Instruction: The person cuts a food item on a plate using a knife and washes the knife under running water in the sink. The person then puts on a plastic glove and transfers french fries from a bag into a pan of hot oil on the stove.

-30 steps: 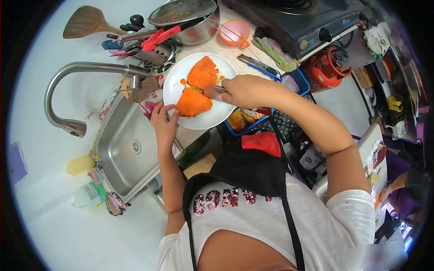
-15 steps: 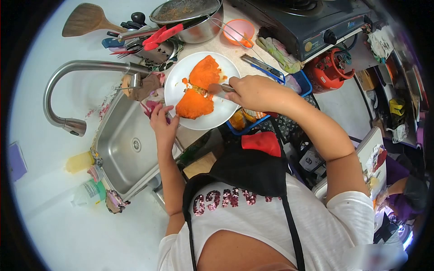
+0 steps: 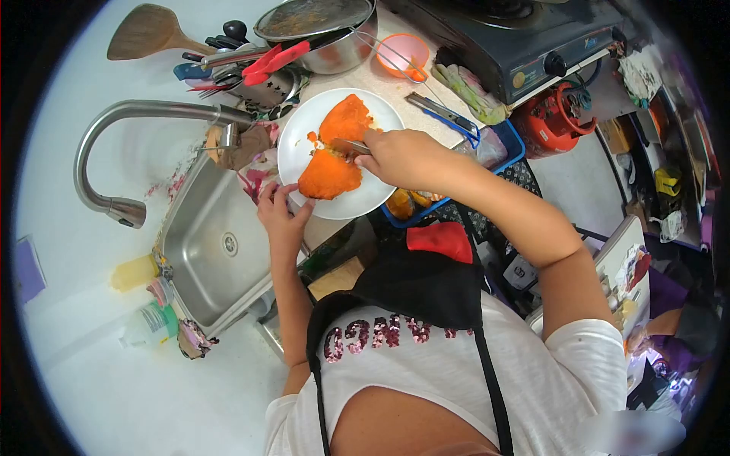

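Two orange pieces of food lie on a white plate (image 3: 376, 178), the upper piece (image 3: 344, 119) apart from the lower piece (image 3: 329, 175), with some filling showing between them. My right hand (image 3: 395, 158) is closed on the handle of a knife (image 3: 351, 147), whose blade lies at the gap between the pieces. My left hand (image 3: 284, 215) rests at the plate's lower left rim with its fingers spread, thumb and fingertips at the edge.
Left of the plate are a steel sink (image 3: 217, 228) and a faucet (image 3: 125, 110). Beyond it stand a metal pot (image 3: 334, 53), an orange bowl (image 3: 403, 53) and a stove (image 3: 525, 45). A blue tray (image 3: 513, 140) is at the right. Another person's arm (image 3: 665, 323) shows far right.
My right hand and the knife have moved left, bringing the blade between the food pieces. My left hand has shifted slightly right along the plate's rim.
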A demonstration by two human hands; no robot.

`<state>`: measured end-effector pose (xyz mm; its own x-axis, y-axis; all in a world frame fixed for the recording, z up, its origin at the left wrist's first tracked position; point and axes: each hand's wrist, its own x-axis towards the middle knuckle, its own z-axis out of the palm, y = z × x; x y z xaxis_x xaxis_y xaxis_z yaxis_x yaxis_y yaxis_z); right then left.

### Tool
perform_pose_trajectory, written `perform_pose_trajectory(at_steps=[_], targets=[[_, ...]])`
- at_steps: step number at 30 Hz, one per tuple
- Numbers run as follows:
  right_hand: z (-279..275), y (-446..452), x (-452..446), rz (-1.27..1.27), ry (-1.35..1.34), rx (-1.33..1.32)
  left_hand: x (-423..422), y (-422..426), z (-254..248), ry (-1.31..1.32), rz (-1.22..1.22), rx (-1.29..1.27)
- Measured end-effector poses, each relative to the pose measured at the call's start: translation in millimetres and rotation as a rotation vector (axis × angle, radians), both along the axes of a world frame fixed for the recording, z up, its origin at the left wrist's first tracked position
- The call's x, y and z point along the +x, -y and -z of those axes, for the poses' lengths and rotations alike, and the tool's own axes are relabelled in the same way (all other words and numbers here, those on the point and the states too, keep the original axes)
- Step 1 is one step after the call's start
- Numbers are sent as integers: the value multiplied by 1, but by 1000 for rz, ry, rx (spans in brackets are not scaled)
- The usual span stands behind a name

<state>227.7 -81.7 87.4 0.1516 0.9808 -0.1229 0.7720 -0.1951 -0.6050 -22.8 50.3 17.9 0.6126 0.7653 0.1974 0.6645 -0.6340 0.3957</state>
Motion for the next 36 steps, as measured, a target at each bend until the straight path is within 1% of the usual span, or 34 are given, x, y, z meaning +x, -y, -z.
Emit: perform_pose_trajectory(at_steps=[7,10,13,16,23,29,36], targets=[[7,-17,-8,7,3,-6,0,3,12,40,-21,44],[8,-24,-9,0,4,-11,0,6,13,54,-35,-35],[15,-32,-8,3,-3,-2,3,8,17,73,-55,77],[20,-39,-4,0,-11,-7,6,9,19,111,-70,80],[0,-44,-9,-4,-14,-37,5,11,18,127,-74,43],[20,-64,-17,40,13,43,8,16,12,153,-69,-3],[27,-71,-23,55,51,-14,7,18,11,156,-79,-27]])
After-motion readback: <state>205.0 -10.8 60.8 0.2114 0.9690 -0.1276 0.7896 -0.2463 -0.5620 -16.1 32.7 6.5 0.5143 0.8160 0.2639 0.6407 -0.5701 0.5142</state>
